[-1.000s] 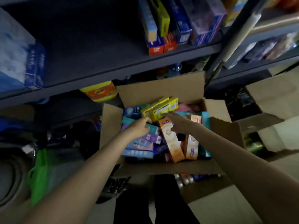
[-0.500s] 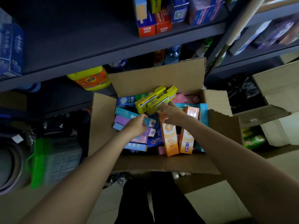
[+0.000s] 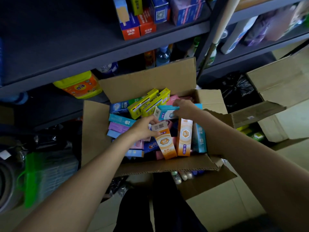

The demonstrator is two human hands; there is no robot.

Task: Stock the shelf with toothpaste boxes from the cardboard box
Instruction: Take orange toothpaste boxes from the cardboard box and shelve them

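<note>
Dim grey shelf fills the upper frame; below, in the cardboard box, the left hand pinches an orange toothpaste box — long axis toward the viewer — while the right hand grips a teal box lying crosswise.

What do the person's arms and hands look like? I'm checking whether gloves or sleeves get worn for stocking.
Both arms are bare up to the frame's edge: no sleeves show. The left hand and right hand wear no gloves; no watch, bracelet or ring is visible.
</note>
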